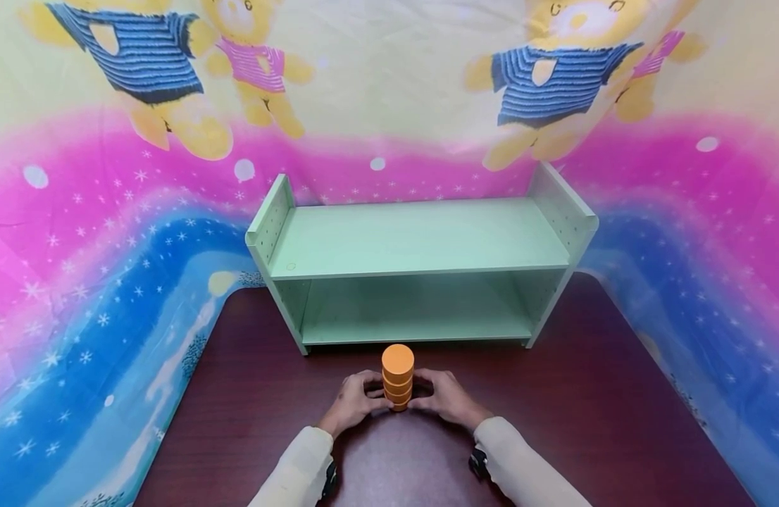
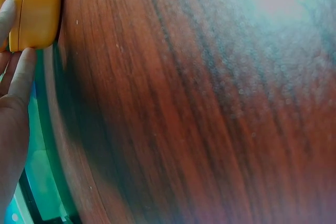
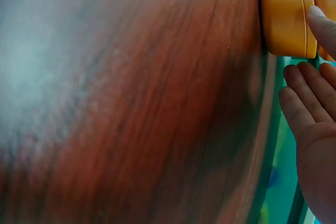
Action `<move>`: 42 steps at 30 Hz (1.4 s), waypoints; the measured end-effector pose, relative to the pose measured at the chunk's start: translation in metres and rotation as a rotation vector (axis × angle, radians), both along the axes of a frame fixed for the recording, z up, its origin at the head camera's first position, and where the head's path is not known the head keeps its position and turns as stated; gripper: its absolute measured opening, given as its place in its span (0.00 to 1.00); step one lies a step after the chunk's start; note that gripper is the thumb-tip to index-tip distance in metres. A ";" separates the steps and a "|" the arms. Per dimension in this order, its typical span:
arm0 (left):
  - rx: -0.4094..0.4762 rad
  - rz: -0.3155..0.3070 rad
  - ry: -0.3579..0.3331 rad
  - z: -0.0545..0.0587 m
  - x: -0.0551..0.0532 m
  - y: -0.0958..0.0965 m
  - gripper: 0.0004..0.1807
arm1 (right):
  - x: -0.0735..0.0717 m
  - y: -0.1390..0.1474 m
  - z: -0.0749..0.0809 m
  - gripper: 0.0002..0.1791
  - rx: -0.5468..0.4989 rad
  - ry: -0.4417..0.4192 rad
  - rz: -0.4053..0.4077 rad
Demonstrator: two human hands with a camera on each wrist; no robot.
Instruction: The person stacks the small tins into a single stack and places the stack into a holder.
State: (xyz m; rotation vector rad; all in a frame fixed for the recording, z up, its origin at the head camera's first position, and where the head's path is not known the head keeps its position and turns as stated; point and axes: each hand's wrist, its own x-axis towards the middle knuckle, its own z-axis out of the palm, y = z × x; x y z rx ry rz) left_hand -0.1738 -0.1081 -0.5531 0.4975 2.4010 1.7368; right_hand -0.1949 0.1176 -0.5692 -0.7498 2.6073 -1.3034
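Observation:
A stack of round orange lidded containers stands upright on the dark table, near the shelf's front. From the left side my left hand holds the stack, thumb at the front and fingers farther back. My right hand grips it from the right, its thumb low on the front. The left wrist view shows the lower container with a lid seam, the left fingers touching it. In the right wrist view the thumb lies on the lower container near its seam; several fingers extend alongside. The far side of the stack is hidden.
A pale green two-tier shelf with raised side panels stands behind the stack. The reddish-brown table extends to both sides of it. A patterned cloth with teddy bears hangs around the back and sides.

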 end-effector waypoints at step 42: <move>-0.130 -0.014 0.124 -0.012 -0.011 -0.002 0.22 | 0.000 0.000 0.005 0.30 -0.026 -0.021 0.008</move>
